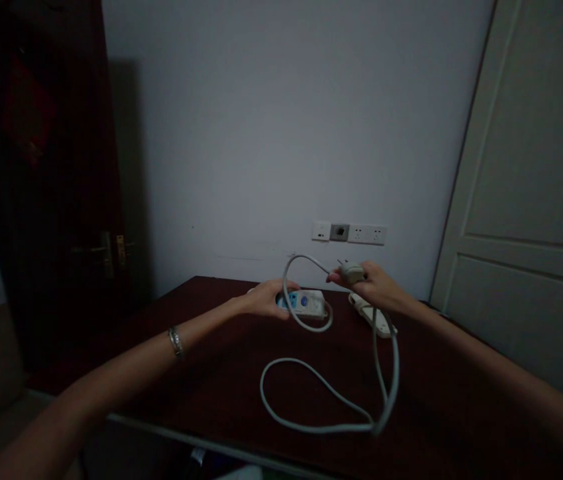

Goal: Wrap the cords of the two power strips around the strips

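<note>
A person's right hand [376,283] grips a plug [353,273], prongs tipped up and leftward, below the sockets [367,234] in view and nearer them than the left hand [264,297]. The left hand's fingers clasp a power strip [315,305] near the table's [186,383] far edge, its long axis running left to right.

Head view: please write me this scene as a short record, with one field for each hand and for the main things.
left hand: holds the white power strip by its left end
right hand: holds the plug, prong end up
cord: loops before the strip and lies partly on the dark red table
second white strip: on the table, below the right hand in view
wall sockets: behind, above the table
</note>
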### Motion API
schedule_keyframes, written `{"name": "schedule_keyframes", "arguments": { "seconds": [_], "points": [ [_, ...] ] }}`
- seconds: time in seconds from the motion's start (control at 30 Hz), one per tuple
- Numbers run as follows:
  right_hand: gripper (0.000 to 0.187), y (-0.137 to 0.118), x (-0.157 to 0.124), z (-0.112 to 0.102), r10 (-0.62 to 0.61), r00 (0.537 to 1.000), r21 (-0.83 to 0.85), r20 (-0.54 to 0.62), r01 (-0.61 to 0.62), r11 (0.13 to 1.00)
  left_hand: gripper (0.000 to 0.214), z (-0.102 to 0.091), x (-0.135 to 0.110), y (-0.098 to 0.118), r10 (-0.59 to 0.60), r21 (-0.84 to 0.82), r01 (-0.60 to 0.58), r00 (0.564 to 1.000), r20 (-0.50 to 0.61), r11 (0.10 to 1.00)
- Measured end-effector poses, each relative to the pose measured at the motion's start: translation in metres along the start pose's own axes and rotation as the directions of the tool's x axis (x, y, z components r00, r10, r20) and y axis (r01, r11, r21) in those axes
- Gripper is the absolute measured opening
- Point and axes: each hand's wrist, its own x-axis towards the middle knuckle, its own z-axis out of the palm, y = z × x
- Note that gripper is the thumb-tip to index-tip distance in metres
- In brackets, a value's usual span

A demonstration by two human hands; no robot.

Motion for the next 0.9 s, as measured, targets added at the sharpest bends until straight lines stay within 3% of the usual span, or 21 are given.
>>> {"name": "schedule_keyframes", "arguments": {
  "seconds": [0.13, 0.33, 0.63, 0.8, 0.9],
  "points": [
    [0.033, 0.027, 0.005, -0.005, 0.091, 0.981, -0.024, -0.168, -0.097, 0.995, 0.057, 0.005, -0.004, 0.012, 0.042, -0.005, -0.042, 0.999, -0.007, 0.999],
    [0.036, 0.071, 0.001, -0.008, 0.247, 0.889, -0.033, -0.385, -0.281, 0.959, 0.053, 0.003, -0.011, 0.024, 0.109, -0.037, -0.114, 0.988, -0.107, 0.993],
    [0.037, 0.12, -0.025, 0.011, 0.371, 0.873, -0.234, -0.317, -0.451, 0.861, 0.057, 0.004, -0.021, 0.038, 0.114, -0.003, -0.118, 0.965, -0.236, 0.993],
    [0.034, 0.137, -0.039, 0.024, 0.409, 0.879, -0.368, -0.245, -0.474, 0.8, 0.057, 0.013, -0.019, 0.04, 0.194, 0.069, -0.182, 0.923, -0.331, 0.981],
    [0.03, 0.14, -0.044, 0.031, 0.409, 0.885, -0.402, -0.224, -0.466, 0.788, 0.067, 0.02, -0.018, 0.037, 0.194, 0.083, -0.175, 0.896, -0.4, 0.981]
  ]
}}
